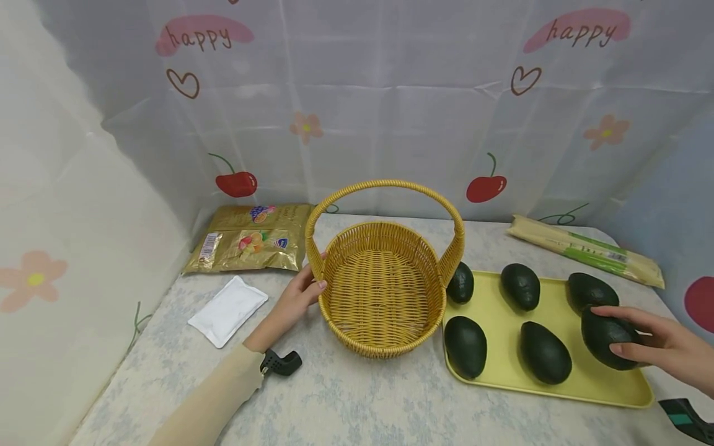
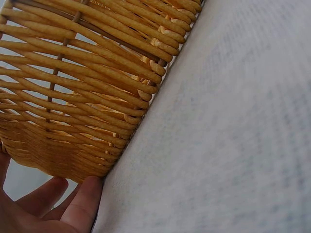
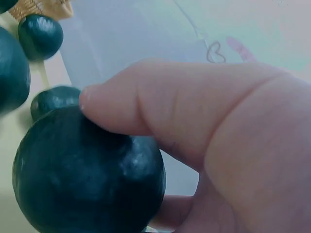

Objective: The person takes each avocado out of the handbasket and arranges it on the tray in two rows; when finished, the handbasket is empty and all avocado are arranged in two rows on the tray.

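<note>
A yellow wicker basket with a tall arched handle stands upright on the table, with nothing inside. My left hand holds its left side near the foot of the handle; in the left wrist view the fingertips meet the woven wall low down, close to the cloth. At the right, my right hand grips a dark green avocado between thumb and fingers, over the right part of a yellow tray. Several other avocados, such as one at the front, lie on that tray.
A gold snack bag lies at the back left, with a white packet in front of it. Behind the tray is a long beige and green package. A printed curtain closes off the back.
</note>
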`<act>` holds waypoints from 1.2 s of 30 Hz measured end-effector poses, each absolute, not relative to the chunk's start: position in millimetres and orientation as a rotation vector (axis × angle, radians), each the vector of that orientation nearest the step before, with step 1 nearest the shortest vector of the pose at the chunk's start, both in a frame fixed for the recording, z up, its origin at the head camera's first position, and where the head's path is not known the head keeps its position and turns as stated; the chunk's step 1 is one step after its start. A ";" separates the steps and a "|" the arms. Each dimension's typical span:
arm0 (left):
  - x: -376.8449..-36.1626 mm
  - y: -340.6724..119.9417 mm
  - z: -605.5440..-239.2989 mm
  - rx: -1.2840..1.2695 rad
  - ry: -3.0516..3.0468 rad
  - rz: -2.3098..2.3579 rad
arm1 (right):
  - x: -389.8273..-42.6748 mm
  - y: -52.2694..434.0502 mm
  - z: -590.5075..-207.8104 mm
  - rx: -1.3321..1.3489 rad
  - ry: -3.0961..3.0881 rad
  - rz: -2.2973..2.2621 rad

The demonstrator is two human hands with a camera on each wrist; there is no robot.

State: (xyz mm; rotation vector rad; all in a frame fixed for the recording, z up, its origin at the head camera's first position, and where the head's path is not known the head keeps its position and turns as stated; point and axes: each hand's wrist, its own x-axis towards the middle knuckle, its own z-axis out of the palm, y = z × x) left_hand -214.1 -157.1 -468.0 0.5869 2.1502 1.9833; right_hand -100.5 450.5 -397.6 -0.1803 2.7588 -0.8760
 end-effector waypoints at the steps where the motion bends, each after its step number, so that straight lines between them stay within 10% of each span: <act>1: -214.2 -157.2 -468.0 0.585 2.149 1.985 | -99.4 453.0 -399.3 -0.169 2.771 -0.861; 36: -213.4 -157.0 -465.5 0.587 2.154 1.963 | -89.7 461.9 -424.3 -0.022 2.755 -0.710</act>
